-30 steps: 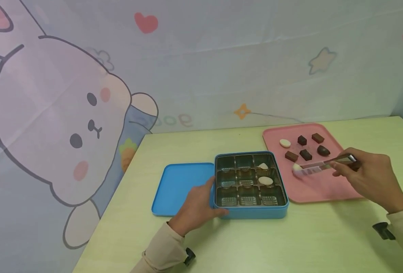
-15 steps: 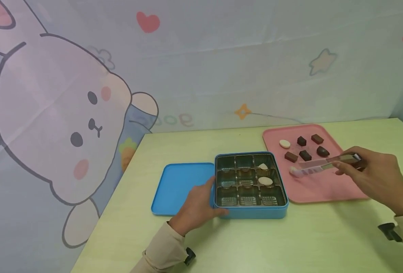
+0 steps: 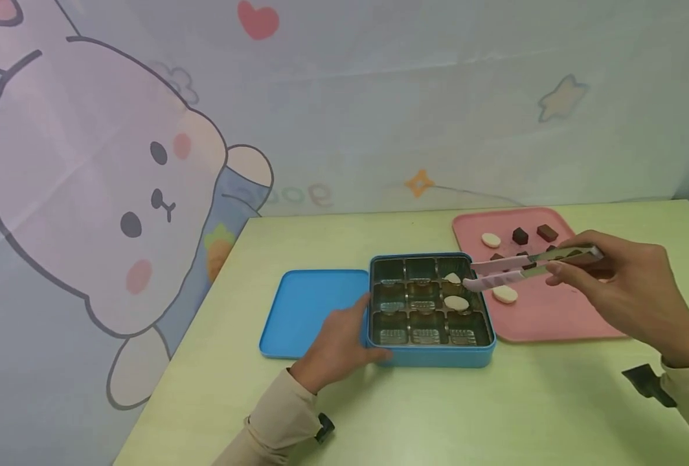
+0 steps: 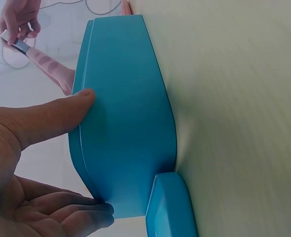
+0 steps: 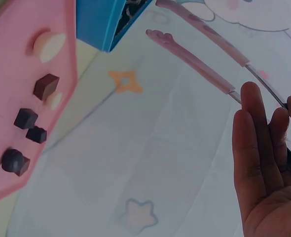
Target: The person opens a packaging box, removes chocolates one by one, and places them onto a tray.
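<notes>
My left hand (image 3: 335,346) rests at the near left corner of a blue box (image 3: 438,357), thumb along its front, fingers against its side. Inside, a divided insert holds a white oval chocolate (image 3: 456,303) in the middle right compartment and a white pointed piece (image 3: 452,278) in the one behind. With my right hand (image 3: 636,291) I hold tongs (image 3: 498,279) with pink tips. Their tips reach over the box's right rim, spread apart with nothing between them in the right wrist view. A white chocolate (image 3: 504,294) lies on the pink tray (image 3: 548,323) below the tongs.
Farther back on the tray are another white oval (image 3: 491,240), a dark cube (image 3: 520,235) and a brown block (image 3: 547,233); the tongs partly hide several more. Left of the box lies a blue lid (image 3: 315,310). A printed cloth (image 3: 379,116) hangs behind the table.
The tongs have moved left from the tray to the box's right rim. The white chocolate earlier at their tips now lies apart from them on the tray. My left hand stays at the box.
</notes>
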`<action>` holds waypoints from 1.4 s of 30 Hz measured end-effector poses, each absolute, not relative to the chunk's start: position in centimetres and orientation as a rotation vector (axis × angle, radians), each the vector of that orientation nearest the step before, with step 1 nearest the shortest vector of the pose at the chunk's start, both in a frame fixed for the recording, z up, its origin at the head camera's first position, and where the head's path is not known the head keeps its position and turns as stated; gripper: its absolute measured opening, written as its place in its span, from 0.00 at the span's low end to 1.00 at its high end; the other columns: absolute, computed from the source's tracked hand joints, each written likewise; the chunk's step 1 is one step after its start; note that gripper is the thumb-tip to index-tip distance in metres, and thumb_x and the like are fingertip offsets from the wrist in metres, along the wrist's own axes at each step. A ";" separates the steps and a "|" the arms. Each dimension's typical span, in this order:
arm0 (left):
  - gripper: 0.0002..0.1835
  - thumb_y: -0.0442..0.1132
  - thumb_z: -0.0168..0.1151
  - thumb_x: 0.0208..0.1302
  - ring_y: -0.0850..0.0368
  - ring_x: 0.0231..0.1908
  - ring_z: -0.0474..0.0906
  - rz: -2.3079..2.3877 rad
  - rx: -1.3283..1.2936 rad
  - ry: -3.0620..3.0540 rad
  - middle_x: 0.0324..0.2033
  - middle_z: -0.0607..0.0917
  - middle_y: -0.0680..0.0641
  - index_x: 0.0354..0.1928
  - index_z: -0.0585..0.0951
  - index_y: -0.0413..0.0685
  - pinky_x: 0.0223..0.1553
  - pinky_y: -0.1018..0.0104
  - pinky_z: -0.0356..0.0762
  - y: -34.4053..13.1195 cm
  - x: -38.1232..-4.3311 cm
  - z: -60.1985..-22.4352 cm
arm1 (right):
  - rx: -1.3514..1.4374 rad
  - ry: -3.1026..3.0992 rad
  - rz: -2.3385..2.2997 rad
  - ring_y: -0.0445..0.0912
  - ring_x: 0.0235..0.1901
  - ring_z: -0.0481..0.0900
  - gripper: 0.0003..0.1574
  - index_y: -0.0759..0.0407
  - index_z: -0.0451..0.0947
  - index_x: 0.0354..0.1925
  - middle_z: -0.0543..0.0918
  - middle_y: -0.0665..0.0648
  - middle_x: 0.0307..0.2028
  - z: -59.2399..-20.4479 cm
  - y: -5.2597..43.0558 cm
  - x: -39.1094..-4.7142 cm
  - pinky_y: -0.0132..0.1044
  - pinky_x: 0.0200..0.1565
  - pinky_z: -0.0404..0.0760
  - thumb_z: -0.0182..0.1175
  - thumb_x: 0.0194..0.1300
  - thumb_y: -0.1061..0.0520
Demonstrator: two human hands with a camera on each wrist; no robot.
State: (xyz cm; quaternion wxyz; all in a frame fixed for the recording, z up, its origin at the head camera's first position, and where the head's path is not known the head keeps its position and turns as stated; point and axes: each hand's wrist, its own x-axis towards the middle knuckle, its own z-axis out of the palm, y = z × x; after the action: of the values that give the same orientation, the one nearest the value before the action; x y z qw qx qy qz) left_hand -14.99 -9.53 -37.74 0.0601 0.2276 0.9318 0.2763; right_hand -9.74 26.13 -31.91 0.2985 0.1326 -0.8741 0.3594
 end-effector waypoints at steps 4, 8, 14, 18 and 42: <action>0.55 0.48 0.80 0.51 0.40 0.57 0.81 0.843 0.699 2.822 0.54 0.86 0.38 0.76 0.60 0.39 0.54 0.49 0.81 -9.4 -15.0 -37.9 | 0.396 -2.340 0.968 0.21 0.24 0.81 0.14 0.56 0.85 0.38 0.82 0.24 0.25 -32.1 25.6 -10.2 0.20 0.24 0.71 0.70 0.56 0.71; 0.55 0.49 0.80 0.51 0.41 0.57 0.82 0.838 0.682 2.817 0.53 0.87 0.39 0.76 0.60 0.40 0.54 0.50 0.81 -9.3 -15.0 -38.0 | 0.432 -2.383 0.946 0.22 0.24 0.82 0.14 0.55 0.85 0.38 0.86 0.33 0.24 -32.6 25.3 -10.7 0.18 0.27 0.75 0.71 0.56 0.70; 0.54 0.49 0.80 0.51 0.42 0.55 0.83 0.823 0.687 2.823 0.52 0.87 0.39 0.75 0.60 0.39 0.51 0.51 0.82 -9.2 -14.9 -37.8 | 0.468 -2.435 0.914 0.23 0.23 0.82 0.11 0.53 0.84 0.36 0.89 0.50 0.24 -33.4 24.7 -11.5 0.19 0.29 0.77 0.72 0.56 0.66; 0.54 0.49 0.80 0.51 0.43 0.53 0.84 0.814 0.708 2.830 0.51 0.87 0.39 0.75 0.61 0.40 0.49 0.52 0.82 -9.2 -14.9 -37.7 | 0.490 -2.460 0.879 0.24 0.23 0.81 0.11 0.51 0.84 0.35 0.89 0.49 0.24 -34.2 24.2 -12.1 0.20 0.28 0.75 0.73 0.56 0.65; 0.54 0.48 0.80 0.52 0.43 0.53 0.84 0.830 0.717 2.820 0.50 0.88 0.39 0.76 0.59 0.39 0.50 0.52 0.82 -9.5 -15.0 -37.5 | 0.580 -2.392 0.692 0.28 0.16 0.67 0.15 0.51 0.79 0.26 0.81 0.43 0.17 -34.8 23.1 -13.5 0.24 0.21 0.64 0.74 0.51 0.68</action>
State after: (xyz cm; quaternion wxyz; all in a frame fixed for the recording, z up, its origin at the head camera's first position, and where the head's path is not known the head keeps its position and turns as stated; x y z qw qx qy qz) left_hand -15.05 -9.54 -37.45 0.0577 0.2366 0.9304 0.2738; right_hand -13.53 23.07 -34.78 0.2884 0.2173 -0.8958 0.2592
